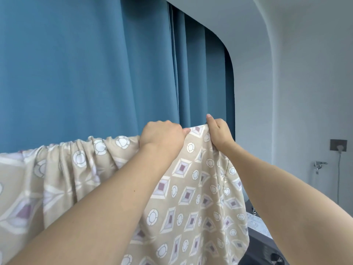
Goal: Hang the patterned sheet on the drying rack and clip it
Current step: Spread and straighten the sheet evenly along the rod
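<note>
Up high, beige patterned sheet (191,188) — diamonds, white rings — bunched leftward, left hand (162,138) and right hand (217,132) each with grip pinching its top edge

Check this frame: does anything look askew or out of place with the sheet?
The patterned sheet is bunched into tight gathers along its top edge left of the left hand, not spread flat. The right hand grips its right end. No clip or rack bar is visible.

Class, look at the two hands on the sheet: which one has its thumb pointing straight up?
The right hand, gripping the patterned sheet at its end, thumb raised. The left hand is a curled fist beside it.
</note>
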The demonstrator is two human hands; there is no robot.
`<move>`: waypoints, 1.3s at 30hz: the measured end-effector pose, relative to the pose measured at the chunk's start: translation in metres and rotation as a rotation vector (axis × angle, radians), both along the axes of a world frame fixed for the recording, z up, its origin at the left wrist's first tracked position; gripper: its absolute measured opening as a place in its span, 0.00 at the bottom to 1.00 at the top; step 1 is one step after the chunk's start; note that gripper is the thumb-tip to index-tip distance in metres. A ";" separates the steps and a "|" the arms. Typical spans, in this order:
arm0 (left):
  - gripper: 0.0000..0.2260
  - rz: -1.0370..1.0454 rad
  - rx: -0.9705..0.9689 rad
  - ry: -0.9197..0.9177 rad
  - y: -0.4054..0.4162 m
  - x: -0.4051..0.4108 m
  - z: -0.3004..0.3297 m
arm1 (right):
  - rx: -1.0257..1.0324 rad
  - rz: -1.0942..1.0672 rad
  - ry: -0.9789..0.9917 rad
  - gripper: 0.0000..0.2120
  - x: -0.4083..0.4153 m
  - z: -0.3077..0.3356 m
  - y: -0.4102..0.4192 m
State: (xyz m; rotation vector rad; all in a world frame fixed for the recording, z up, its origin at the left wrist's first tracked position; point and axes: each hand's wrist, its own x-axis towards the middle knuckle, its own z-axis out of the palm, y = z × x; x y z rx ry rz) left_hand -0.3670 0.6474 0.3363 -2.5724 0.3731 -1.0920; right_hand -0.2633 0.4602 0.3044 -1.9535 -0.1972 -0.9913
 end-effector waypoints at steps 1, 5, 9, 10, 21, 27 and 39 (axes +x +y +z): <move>0.22 -0.001 -0.009 0.013 0.002 -0.002 0.002 | -0.009 -0.002 -0.002 0.24 -0.002 0.000 0.000; 0.20 0.001 -0.002 0.042 0.011 -0.012 0.005 | -0.044 -0.045 0.008 0.22 -0.007 0.001 -0.010; 0.19 0.011 -0.041 0.006 0.028 -0.023 0.000 | -0.181 -0.178 0.012 0.21 -0.016 0.003 -0.005; 0.19 0.015 -0.030 -0.014 0.031 -0.025 -0.001 | -0.229 -0.204 -0.009 0.21 -0.020 0.003 0.000; 0.17 0.122 -0.037 -0.160 0.079 -0.053 -0.009 | -0.605 -0.103 -0.257 0.28 -0.067 0.017 0.108; 0.18 0.074 -0.015 -0.253 0.110 -0.068 -0.017 | -0.618 -0.271 -0.217 0.23 -0.076 0.010 0.135; 0.23 0.241 -0.084 -0.369 0.183 -0.106 -0.030 | -0.621 -0.268 -0.068 0.23 -0.079 0.015 0.140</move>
